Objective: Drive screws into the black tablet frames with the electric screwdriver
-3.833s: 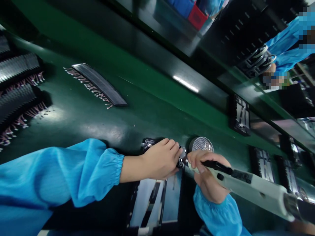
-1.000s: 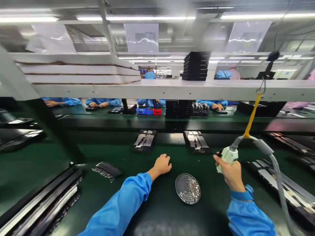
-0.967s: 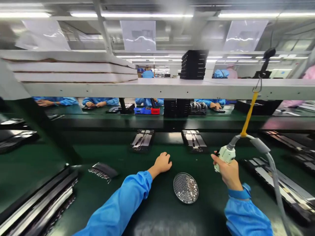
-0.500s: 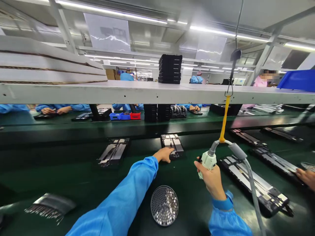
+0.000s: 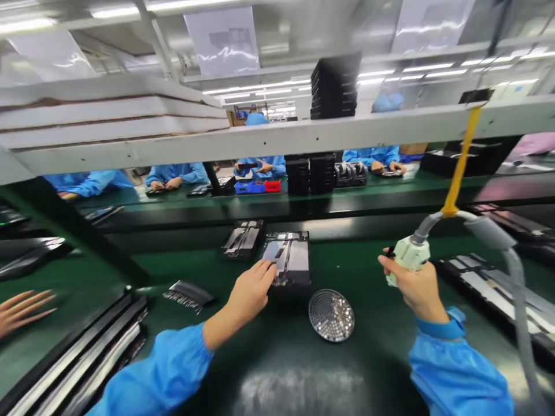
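Note:
My left hand is closed on the left edge of a tablet with its inside exposed, which shows silvery battery panels in a black frame. The thumb and palm side of that hand are partly hidden. In my right hand is a pale green electric screwdriver, hanging from a yellow strap with a grey cable attached. Its tip cannot be made out. Between the hands lies a round dish with small shiny screws in its holes. Another opened tablet lies just behind and left of the held one.
A curved dark strip piece and several long dark panels lie left. Another person's hand is at the left edge. More opened tablets lie right. A white shelf crosses ahead, carrying white boards and black trays.
My left hand has brought the tablet left and nearer, close to the other opened tablet. The view has turned left, bringing the panels and another person's hand into sight. My right hand still holds the screwdriver.

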A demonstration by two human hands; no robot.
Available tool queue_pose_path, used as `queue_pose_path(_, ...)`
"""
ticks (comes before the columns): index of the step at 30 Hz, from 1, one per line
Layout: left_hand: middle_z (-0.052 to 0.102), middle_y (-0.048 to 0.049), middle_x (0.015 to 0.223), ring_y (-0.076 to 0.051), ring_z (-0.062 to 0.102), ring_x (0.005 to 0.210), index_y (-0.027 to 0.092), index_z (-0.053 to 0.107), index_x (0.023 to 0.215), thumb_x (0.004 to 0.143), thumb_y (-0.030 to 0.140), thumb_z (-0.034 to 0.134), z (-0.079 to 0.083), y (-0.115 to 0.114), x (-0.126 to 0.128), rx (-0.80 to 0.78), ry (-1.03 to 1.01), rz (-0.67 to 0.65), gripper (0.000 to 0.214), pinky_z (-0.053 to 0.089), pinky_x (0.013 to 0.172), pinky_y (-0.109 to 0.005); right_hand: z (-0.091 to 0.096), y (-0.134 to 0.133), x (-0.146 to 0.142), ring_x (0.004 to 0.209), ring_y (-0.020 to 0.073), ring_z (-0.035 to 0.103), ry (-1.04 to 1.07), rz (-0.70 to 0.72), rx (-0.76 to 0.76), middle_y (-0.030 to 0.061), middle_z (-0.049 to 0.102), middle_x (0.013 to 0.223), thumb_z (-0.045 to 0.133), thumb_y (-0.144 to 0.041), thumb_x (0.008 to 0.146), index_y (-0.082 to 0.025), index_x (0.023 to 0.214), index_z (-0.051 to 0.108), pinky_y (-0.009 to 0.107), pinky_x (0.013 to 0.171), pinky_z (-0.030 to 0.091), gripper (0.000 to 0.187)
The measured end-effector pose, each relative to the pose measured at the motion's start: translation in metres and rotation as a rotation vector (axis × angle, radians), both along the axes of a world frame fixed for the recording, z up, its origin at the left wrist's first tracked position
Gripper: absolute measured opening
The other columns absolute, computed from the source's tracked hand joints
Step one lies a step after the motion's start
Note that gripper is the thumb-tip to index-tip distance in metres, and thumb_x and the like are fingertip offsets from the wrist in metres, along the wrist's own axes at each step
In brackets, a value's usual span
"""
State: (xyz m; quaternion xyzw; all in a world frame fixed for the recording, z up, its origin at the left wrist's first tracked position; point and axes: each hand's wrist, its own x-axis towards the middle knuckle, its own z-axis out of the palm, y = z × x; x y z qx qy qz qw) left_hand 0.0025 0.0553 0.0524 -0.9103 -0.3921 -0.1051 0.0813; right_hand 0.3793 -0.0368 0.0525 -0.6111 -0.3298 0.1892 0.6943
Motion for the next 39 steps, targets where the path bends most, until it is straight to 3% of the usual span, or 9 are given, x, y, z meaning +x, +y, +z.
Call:
queue_pose_path(5,0.061,-0.0190,0.143,-0.035,0.057,0.135,0.016,0.057,0.141,0.080,0.012,0.054,-0.038,-0.130,-0.088,0.160,0.089,-0.167,0.061,0.058,0.100,-0.044,0.007,-0.007,-0.008,0.051,0.0166,0.056,-0.004,-0.015,0.036,0.0017,0.063,0.063,0.090,-0.037,0.057,-0.019,0.079,0.071,0.027,0.043,0.044,0.034)
queue_pose_path(8,0.067,-0.0182,0.135,-0.036,0.065,0.123,0.021,0.061,0.136,0.081,0.038,0.064,-0.046,-0.161,-0.096,-0.055,0.110,-0.214,0.058,0.059,0.096,-0.046,0.013,-0.007,-0.018,0.052,0.0167,0.055,-0.039,-0.036,0.086,0.0013,0.063,0.062,0.088,-0.030,0.059,-0.020,0.074,0.071,0.027,0.042,0.044,0.025)
queue_pose_path(10,0.070,-0.0158,0.130,-0.035,0.067,0.120,0.025,0.067,0.126,0.083,0.049,0.063,-0.041,-0.142,-0.097,-0.165,0.027,-0.189,0.050,0.054,0.105,-0.053,0.016,-0.005,-0.027,0.051,0.0158,0.055,-0.033,-0.038,0.131,-0.0002,0.062,0.060,0.086,-0.025,0.059,-0.020,0.073,0.071,0.027,0.043,0.045,0.022)
queue_pose_path(13,0.072,-0.0180,0.120,-0.035,0.066,0.120,0.022,0.071,0.102,0.091,0.040,0.052,-0.036,-0.071,-0.115,-0.064,-0.145,-0.008,0.028,0.050,0.107,-0.057,0.018,-0.005,-0.041,0.048,0.0155,0.057,-0.017,0.021,0.201,-0.0018,0.062,0.058,0.084,-0.023,0.056,-0.019,0.073,0.068,0.028,0.047,0.049,0.024)
queue_pose_path(16,0.072,-0.0197,0.116,-0.032,0.068,0.115,0.017,0.064,0.102,0.093,0.044,0.045,-0.052,-0.002,-0.149,0.053,-0.102,0.140,0.034,0.055,0.100,-0.051,0.022,-0.010,-0.058,0.049,0.0159,0.058,-0.005,0.132,0.188,-0.0029,0.062,0.056,0.082,-0.023,0.059,-0.017,0.083,0.068,0.032,0.058,0.056,0.028)
queue_pose_path(18,0.072,-0.0179,0.117,-0.029,0.069,0.113,0.016,0.061,0.105,0.096,0.047,0.043,-0.067,0.021,-0.168,0.062,-0.077,0.162,0.037,0.058,0.095,-0.046,0.025,-0.013,-0.073,0.052,0.0156,0.059,0.010,0.196,0.175,-0.0031,0.062,0.057,0.080,-0.022,0.063,-0.017,0.088,0.067,0.034,0.065,0.058,0.029)
queue_pose_path(26,0.076,-0.0082,0.111,-0.023,0.069,0.111,0.019,0.059,0.094,0.104,0.048,0.044,-0.083,0.017,-0.168,0.241,0.045,0.256,0.034,0.057,0.081,-0.031,-0.010,-0.015,-0.129,0.055,0.0172,0.061,0.075,0.469,0.072,-0.0049,0.059,0.058,0.073,-0.023,0.076,-0.021,0.096,0.060,0.037,0.064,0.054,0.024)
queue_pose_path(30,0.076,-0.0083,0.110,-0.025,0.069,0.111,0.020,0.060,0.090,0.104,0.044,0.043,-0.077,0.017,-0.151,0.192,0.006,0.292,0.033,0.057,0.079,-0.034,-0.028,-0.016,-0.135,0.056,0.0179,0.061,0.074,0.486,-0.001,-0.0051,0.059,0.059,0.073,-0.023,0.077,-0.021,0.097,0.059,0.037,0.063,0.052,0.025)
queue_pose_path(39,0.077,-0.0083,0.112,-0.025,0.071,0.106,0.017,0.065,0.089,0.104,0.041,0.039,-0.074,0.017,-0.146,0.113,-0.104,0.292,0.038,0.057,0.070,-0.032,-0.031,-0.017,-0.137,0.054,0.0173,0.059,0.085,0.474,-0.025,-0.0047,0.058,0.060,0.074,-0.024,0.074,-0.020,0.095,0.058,0.036,0.061,0.051,0.026)
